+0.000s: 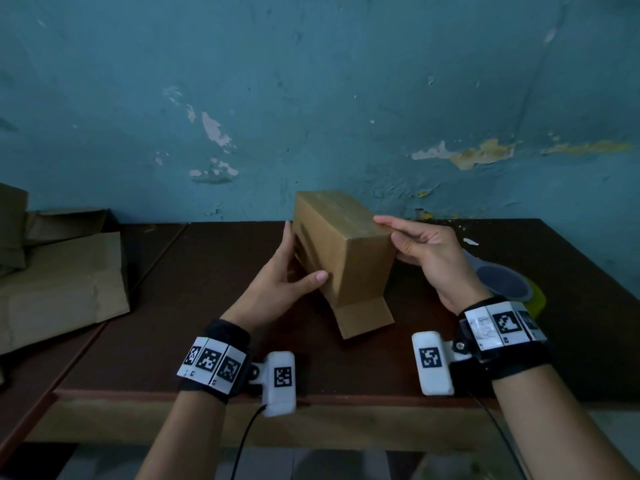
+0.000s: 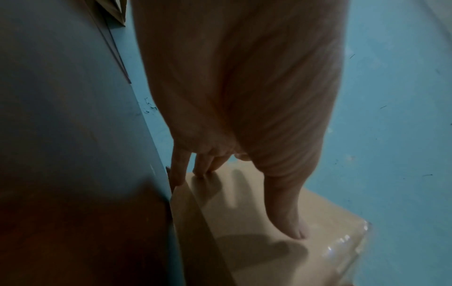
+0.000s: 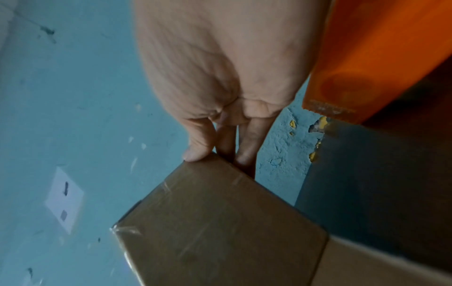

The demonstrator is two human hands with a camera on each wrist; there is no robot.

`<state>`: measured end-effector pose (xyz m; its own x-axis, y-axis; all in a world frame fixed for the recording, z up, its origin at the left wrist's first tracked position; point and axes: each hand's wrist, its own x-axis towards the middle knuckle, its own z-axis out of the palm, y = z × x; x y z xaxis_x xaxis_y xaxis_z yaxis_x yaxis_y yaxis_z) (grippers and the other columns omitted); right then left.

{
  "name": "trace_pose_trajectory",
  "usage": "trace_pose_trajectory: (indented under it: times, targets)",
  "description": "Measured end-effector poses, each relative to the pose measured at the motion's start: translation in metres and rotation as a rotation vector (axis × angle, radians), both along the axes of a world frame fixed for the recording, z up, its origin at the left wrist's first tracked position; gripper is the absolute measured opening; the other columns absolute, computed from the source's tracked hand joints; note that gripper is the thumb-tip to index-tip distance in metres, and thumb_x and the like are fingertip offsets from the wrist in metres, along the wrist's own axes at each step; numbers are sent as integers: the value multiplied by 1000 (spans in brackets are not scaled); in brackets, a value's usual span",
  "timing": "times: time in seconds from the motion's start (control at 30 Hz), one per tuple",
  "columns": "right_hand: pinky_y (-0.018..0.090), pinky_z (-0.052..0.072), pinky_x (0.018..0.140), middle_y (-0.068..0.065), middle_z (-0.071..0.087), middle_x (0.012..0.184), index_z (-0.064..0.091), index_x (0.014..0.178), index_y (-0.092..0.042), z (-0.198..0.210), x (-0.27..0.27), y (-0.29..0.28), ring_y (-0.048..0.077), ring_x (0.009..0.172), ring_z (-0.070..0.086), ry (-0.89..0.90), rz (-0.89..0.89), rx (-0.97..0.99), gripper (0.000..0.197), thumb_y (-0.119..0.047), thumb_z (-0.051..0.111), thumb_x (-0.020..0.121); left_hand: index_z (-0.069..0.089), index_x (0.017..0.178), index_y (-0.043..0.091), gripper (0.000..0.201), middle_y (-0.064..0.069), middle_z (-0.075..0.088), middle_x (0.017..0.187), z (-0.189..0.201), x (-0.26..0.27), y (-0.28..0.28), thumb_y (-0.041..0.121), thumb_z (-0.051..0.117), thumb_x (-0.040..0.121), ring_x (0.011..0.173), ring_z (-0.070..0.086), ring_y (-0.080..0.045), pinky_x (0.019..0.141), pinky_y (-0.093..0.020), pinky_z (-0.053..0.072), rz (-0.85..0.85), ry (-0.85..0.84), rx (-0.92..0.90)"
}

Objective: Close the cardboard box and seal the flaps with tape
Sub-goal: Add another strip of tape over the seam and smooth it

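Both of our hands clamp the cardboard box (image 1: pixel 341 251) between them, so each grip is closed on it rather than empty. Our left hand (image 1: pixel 284 282) lies against the box's left face with the thumb laid across the near side and the fingers reaching up along the far edge; the left wrist view shows those fingertips (image 2: pixel 203 172) touching cardboard. Our right hand (image 1: pixel 427 252) pinches the right upper edge, thumb on top and fingers (image 3: pixel 247 147) curled behind the corner. The box sits tilted between the grips, raised off the counter (image 1: pixel 207 306) at the far end, its long axis running away from us toward the blue wall (image 1: pixel 311 81). One loose flap (image 1: pixel 365 318) hangs open at the near low end, pointing at us and resting on or just above the counter; we cannot tell which. Clear tape glints along one closed edge in both wrist views, so we judge that end already sealed and the near end still to close. The flap lies below and between the wrists, about equally near each. The tape roll (image 1: pixel 512 289) sits just beside our right wrist, so that hand is nearer to it. Flattened cardboard (image 1: pixel 62 289) lies well apart on the left.
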<state>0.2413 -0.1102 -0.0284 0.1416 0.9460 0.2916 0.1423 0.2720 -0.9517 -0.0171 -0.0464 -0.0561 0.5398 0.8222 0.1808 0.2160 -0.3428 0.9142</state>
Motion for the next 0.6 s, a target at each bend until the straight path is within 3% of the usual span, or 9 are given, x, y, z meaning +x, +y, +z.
trace_pose_trajectory:
  times: [0.07,0.13,0.23,0.33,0.43,0.53,0.6]
  targets:
    - [30,53,96,-5,76,118,74,116,-25,2,3,-2,12,115,68,40,-18,-4,29,-8,56,101,-9,163,35,137,14,13,171,-3,-4,3,64,86,68,155,18,-4,128,-40,20,18,42,-3]
    - [27,54,93,-5,77,116,75,115,-22,4,6,-3,11,112,69,43,-41,-14,27,-9,56,101,-13,162,35,151,7,9,173,-4,-6,6,69,89,56,158,12,-9,129,-41,15,59,126,-6]
    - [23,56,88,-5,77,114,75,114,-20,4,7,-4,10,109,70,67,-38,-24,26,-9,55,101,-26,158,34,161,3,3,173,-5,-9,6,47,98,56,157,7,-12,126,-32,10,56,238,-54]
    - [23,57,86,-8,77,112,75,111,-20,5,6,-4,6,106,69,125,-53,-30,24,-11,56,101,-31,156,34,161,1,9,172,-6,-9,7,24,99,62,156,11,-13,120,-26,15,75,285,-68]
    - [26,57,88,-12,77,109,75,109,-23,5,7,-3,2,104,68,181,-76,-42,22,-15,57,100,-23,160,29,160,-5,25,167,-7,-11,14,22,101,58,154,22,-21,121,-32,23,175,323,67]
    - [33,56,92,-3,76,114,75,109,-24,4,10,-2,12,110,67,273,-99,-68,22,-17,57,99,-7,165,23,152,-8,37,155,-7,-13,16,24,101,57,145,31,-26,113,-31,26,268,338,226]
    - [32,59,86,1,76,111,74,110,-21,4,11,0,16,107,70,357,-112,-94,21,-15,56,100,5,166,21,142,-10,42,151,-5,-15,15,24,100,60,141,34,-27,111,-33,28,336,297,296]
